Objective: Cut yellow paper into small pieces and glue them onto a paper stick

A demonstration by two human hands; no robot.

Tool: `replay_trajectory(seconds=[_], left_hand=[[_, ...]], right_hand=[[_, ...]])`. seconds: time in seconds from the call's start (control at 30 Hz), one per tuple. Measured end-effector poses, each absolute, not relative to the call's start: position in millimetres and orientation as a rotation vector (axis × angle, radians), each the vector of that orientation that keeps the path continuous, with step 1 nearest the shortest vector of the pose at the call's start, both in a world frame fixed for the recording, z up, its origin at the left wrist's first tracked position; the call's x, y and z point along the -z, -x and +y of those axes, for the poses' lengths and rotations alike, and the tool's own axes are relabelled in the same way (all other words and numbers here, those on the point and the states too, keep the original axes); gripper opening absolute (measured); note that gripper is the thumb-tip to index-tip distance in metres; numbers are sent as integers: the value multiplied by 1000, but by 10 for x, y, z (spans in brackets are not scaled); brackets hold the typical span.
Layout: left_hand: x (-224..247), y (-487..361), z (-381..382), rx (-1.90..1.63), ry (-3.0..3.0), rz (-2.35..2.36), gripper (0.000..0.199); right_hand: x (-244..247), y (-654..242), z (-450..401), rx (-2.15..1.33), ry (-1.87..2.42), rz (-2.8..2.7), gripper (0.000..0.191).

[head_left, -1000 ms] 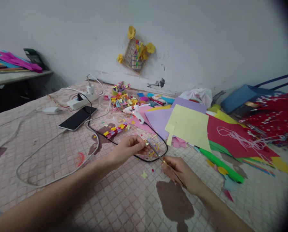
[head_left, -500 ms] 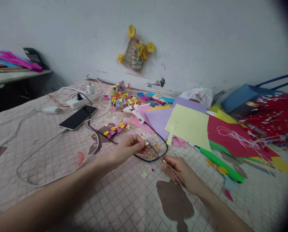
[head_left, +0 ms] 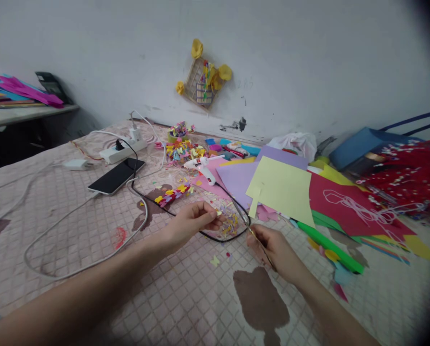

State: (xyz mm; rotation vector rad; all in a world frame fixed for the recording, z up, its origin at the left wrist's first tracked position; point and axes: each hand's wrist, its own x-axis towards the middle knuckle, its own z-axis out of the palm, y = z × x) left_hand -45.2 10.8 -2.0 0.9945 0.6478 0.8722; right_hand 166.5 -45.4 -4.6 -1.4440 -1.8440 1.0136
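My left hand is closed, its thumb and fingertips pinching a small pale yellow paper piece. To its right, my right hand grips a pair of scissors, blades pointing up and to the left. A gap separates the blades from the paper piece. Below the hands, a heap of tiny paper scraps lies on the patterned tablecloth. Nearer to me rests a pale yellow butterfly-shaped cutout. The fingers inside the scissor handles are partly hidden.
A white glue gun lies beyond the hands, its black cord looping around the scraps. Coloured paper sheets spread to the right, beside a green roll. A phone, charging cable and power strip occupy the left.
My right hand and the scissors have shifted to the right and slightly up, away from the paper piece. My left hand has stayed nearly where it was, still pinching.
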Motion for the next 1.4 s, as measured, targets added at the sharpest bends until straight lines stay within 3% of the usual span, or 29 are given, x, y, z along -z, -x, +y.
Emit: replay_trajectory(seconds=[0.2, 0.4, 0.5, 0.77, 1.0, 1.4], left_hand=[[23, 447, 117, -873, -1001, 659, 24], [49, 449, 109, -831, -1048, 720, 24], [77, 449, 113, -816, -1051, 714, 26], [102, 425, 117, -805, -1130, 733, 28], [103, 393, 33, -819, -1328, 784, 20], [110, 415, -5, -759, -1554, 855, 13]], right_hand=[[32, -1659, -461, -853, 1482, -1961, 33], [62, -1896, -314, -96, 1978, -2034, 29], [73, -1999, -268, 104, 2101, -2030, 25], [119, -2147, -200, 65, 2140, -1981, 24], [222, -2272, -153, 12, 1978, -2078, 38], [83, -2053, -222, -50, 1665, -1891, 25]])
